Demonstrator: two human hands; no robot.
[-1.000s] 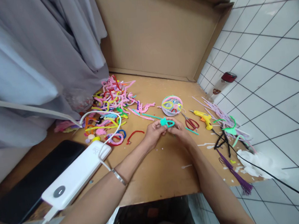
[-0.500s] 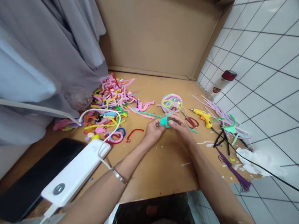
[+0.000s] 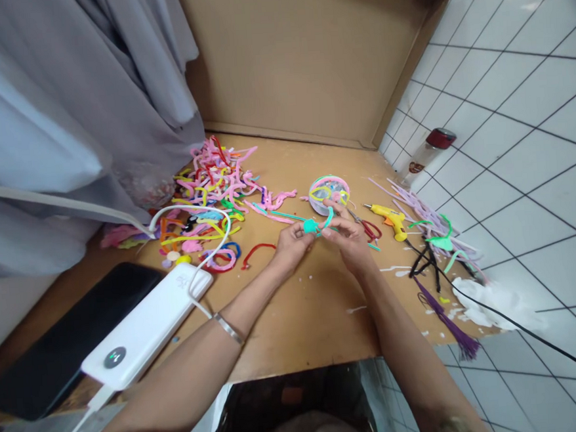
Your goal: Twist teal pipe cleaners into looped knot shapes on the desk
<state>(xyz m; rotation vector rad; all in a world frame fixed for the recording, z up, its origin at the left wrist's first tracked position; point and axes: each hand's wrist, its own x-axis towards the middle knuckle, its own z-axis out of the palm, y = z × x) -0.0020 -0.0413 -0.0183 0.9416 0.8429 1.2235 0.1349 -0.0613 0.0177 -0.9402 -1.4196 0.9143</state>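
Observation:
Between my two hands is a teal pipe cleaner (image 3: 310, 226), coiled tightly at its left end, with a loose curved tail rising on the right. My left hand (image 3: 294, 244) pinches the coiled part. The fingers of my right hand (image 3: 347, 237) close on the tail near the coil. Just behind the hands stands a round container (image 3: 323, 204) with pink and yellow pipe cleaner shapes on it. Red-handled scissors (image 3: 372, 230) lie right of my right hand, partly hidden. A straight teal pipe cleaner (image 3: 288, 216) lies behind my left hand.
A tangled heap of coloured pipe cleaners (image 3: 221, 174) covers the left back. A yellow glue gun (image 3: 389, 221), lilac pipe cleaners (image 3: 410, 207) and a purple tassel (image 3: 445, 317) lie right. A white power bank (image 3: 147, 324) and black phone (image 3: 74, 343) are front left. Cardboard (image 3: 306, 57) stands behind.
The teal tail was looped close round the coil between my hands; now it curves up and away on the right. My right hand has turned slightly and its grip has shifted.

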